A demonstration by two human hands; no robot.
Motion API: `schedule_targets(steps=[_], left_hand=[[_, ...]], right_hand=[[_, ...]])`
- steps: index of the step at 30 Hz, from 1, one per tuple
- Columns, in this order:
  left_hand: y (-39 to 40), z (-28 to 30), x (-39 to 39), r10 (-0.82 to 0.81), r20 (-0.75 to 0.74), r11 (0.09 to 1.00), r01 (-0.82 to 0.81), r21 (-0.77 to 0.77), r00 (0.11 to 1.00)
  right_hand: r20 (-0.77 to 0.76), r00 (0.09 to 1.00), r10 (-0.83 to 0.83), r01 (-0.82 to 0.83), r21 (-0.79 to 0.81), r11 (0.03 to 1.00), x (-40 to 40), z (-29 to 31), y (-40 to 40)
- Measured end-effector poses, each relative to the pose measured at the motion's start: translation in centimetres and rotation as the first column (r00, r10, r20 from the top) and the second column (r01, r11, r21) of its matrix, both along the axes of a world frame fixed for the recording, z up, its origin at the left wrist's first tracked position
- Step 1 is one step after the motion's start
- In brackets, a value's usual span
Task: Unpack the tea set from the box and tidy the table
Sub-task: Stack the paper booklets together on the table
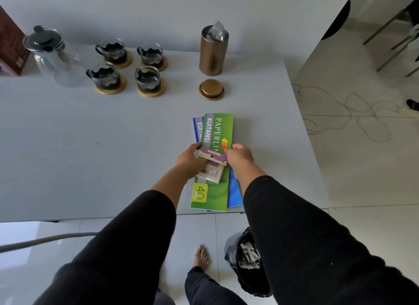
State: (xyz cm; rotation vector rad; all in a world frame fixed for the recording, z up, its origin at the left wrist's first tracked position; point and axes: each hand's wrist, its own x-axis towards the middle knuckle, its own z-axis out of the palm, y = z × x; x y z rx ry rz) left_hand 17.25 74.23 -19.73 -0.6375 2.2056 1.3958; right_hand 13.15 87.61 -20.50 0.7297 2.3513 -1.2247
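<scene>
While both hands, the left hand (189, 160) and right hand (239, 156), pinch the small paper packets (212, 166) over the green receipt book (214, 159) near the bench (90, 145) edge, square them together before lifting.

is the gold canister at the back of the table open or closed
Open. The gold canister stands upright with no lid on, a silvery packet poking out of its top. Its lid lies on the table in front of it.
</scene>
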Motion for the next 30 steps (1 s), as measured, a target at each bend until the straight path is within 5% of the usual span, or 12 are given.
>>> schedule_targets(steps=[4,10,16,19,30], left_hand=[[0.2,-0.1,-0.1,0.001,0.009,0.999,-0.001,0.039,1.000],[1.6,0.0,-0.4,0.009,-0.007,1.000,-0.009,0.003,1.000],[1.4,-0.2,-1.1,0.047,-0.051,0.998,-0.049,-0.029,0.998],[1.2,1.3,-1.1,0.146,-0.096,0.980,-0.132,0.146,0.985],[1.0,5.3,-2.9,0.234,-0.583,0.972,-0.204,0.118,0.778]], right_hand=[[-0.016,0.999,0.048,-0.048,0.019,0.999,0.1,0.1,-0.2],[0.067,0.998,0.015,-0.003,-0.168,0.986,1.2,0.0,-0.8],[-0.036,0.999,-0.018,0.003,-0.359,0.933,0.9,0.2,-0.7],[-0.123,0.992,-0.022,-0.030,-0.403,0.915,0.5,0.8,-0.6],[-0.402,0.915,0.028,-0.196,-0.384,0.902,-2.1,5.7,-1.6]])
